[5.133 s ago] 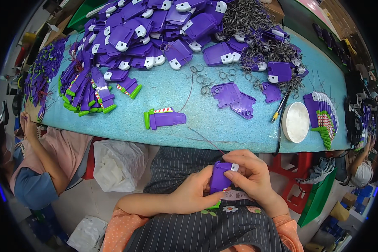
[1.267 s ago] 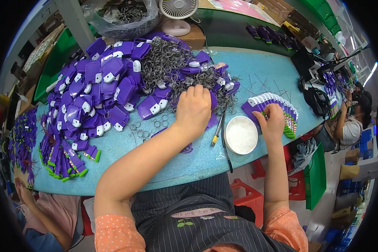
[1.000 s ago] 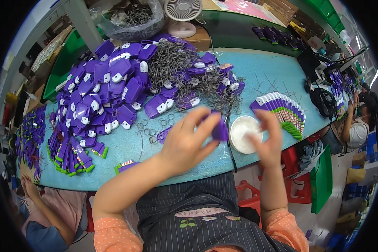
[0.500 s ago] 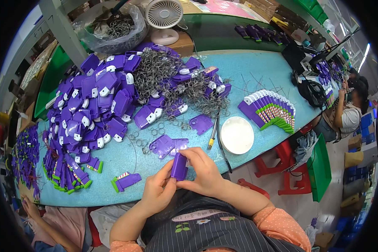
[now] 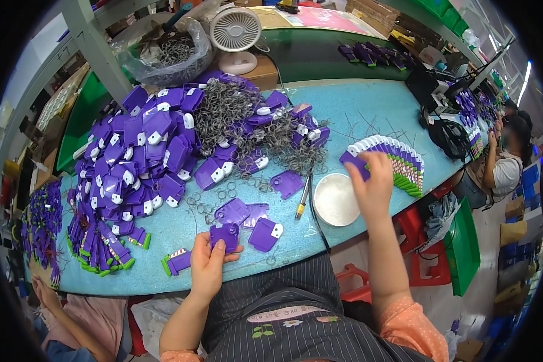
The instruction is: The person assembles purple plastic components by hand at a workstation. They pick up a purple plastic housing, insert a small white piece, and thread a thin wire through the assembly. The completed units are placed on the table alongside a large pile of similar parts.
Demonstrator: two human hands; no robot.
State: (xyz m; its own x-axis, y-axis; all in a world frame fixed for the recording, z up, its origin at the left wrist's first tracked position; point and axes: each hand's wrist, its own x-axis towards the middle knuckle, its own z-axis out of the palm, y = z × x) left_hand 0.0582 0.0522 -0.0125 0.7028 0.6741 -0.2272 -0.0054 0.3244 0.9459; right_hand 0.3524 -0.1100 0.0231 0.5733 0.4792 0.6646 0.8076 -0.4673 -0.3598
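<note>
My left hand (image 5: 209, 265) is closed on a flat purple plastic plate (image 5: 224, 237), pinched between thumb and fingers above the table. Two similar purple plates, one of them (image 5: 232, 211) farther forward, lie just past it. A purple case with a white corner (image 5: 264, 234) rests flat to the right of that hand. Over on the right, my right hand (image 5: 374, 181) reaches to the near left end of a fanned row of purple pieces (image 5: 401, 160) with white tops, striped sides and green ends. Its thumb and fingers close about the endmost purple piece (image 5: 351, 161), partly hiding it.
A white round dish (image 5: 336, 200) and a yellow-handled cutter (image 5: 301, 205) lie near the table's front edge. Purple cases (image 5: 142, 139) are heaped at left, beside a tangle of metal rings (image 5: 229, 114). A white fan (image 5: 235, 30) stands behind. Other people sit at both sides.
My hands have parted. The right has moved right to the fanned row; the left has shifted left with a purple plate. A purple case with a white corner now lies on the table between them.
</note>
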